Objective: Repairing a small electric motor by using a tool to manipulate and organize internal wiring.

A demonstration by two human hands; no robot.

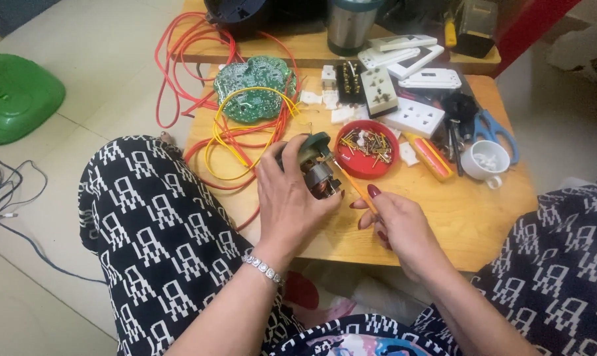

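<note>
1. The wooden bench is low and sits between the person's two knees in black and white pants.
2. A green plastic thing lies on the floor, far off to the left.
3. Long orange wires and yellow wires loop over the left part of the bench.
4. A round green circuit board lies flat near the wires, at the back of the bench.
5. White wall sockets and switch plates lie at the back right.
6. The left hand is wrapped around a small motor and holds it up just above the bench, near the middle.
7. The motor has a dark green top and shiny copper wire inside.
8. The right hand is closed around a thin yellow screwdriver. Its tip touches the motor.
9. A red round dish full of little screws sits just behind the motor.
10. Blue scissors lie at the right, next to a small white cup.
11. A silver bracelet is on the left wrist.
</note>
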